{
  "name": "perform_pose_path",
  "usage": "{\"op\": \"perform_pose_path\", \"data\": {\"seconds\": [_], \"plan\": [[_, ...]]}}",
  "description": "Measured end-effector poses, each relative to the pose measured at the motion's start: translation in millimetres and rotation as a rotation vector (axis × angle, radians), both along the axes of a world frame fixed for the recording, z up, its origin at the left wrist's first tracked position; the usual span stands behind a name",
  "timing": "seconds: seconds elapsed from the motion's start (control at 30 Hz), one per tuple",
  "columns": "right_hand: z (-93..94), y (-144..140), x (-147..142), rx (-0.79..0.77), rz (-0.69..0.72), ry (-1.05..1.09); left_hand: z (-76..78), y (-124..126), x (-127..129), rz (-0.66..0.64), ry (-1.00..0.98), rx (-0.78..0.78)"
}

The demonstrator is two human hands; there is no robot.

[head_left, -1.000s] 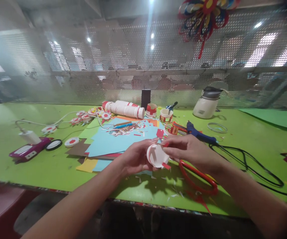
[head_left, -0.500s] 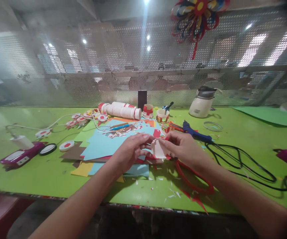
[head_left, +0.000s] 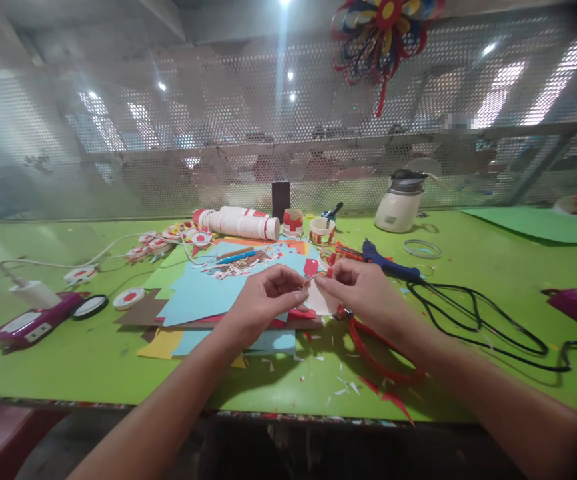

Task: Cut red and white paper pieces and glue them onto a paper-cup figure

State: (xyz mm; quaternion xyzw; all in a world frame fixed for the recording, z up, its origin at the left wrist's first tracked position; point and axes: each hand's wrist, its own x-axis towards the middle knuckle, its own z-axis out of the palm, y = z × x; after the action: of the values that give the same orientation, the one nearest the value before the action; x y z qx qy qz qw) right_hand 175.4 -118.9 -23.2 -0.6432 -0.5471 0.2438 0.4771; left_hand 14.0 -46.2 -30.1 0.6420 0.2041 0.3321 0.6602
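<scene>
Between my hands, over the front edge of the paper pile, is a white paper piece (head_left: 321, 301) with a curved edge and a little red at its upper right. It looks like part of a cut paper cup. My left hand (head_left: 274, 293) pinches its upper left edge between thumb and forefinger. Closed over its upper right side, my right hand (head_left: 361, 285) hides part of it. Beneath the right hand lie red-handled scissors (head_left: 386, 363), their blades mostly hidden. A small red paper square (head_left: 311, 267) rests just beyond my fingertips.
Coloured paper sheets (head_left: 196, 293) carry a blue pen (head_left: 236, 257) and scraps. Behind stand stacked paper cups (head_left: 238, 223), a cut cup (head_left: 322, 231) and a white kettle (head_left: 399, 207). A blue glue gun (head_left: 391, 261) trails black cable (head_left: 473, 313) on the right. A purple power strip (head_left: 33, 323) lies left.
My left fingers have closed from a loose spread to a pinch at the paper piece's upper edge. The piece sits lower between my hands. The whole view has shifted slightly.
</scene>
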Motion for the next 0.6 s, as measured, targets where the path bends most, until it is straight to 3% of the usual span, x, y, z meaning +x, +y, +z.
{"op": "perform_pose_path", "data": {"seconds": [0.33,0.6], "plan": [[1.1,-0.1,-2.1,-0.061,0.159,0.01,-5.2,2.1,3.5,0.018,-0.031,0.15],[1.1,0.6,0.4,0.031,0.145,-0.107,-4.5,0.1,3.9,0.04,0.035,0.176]]}}
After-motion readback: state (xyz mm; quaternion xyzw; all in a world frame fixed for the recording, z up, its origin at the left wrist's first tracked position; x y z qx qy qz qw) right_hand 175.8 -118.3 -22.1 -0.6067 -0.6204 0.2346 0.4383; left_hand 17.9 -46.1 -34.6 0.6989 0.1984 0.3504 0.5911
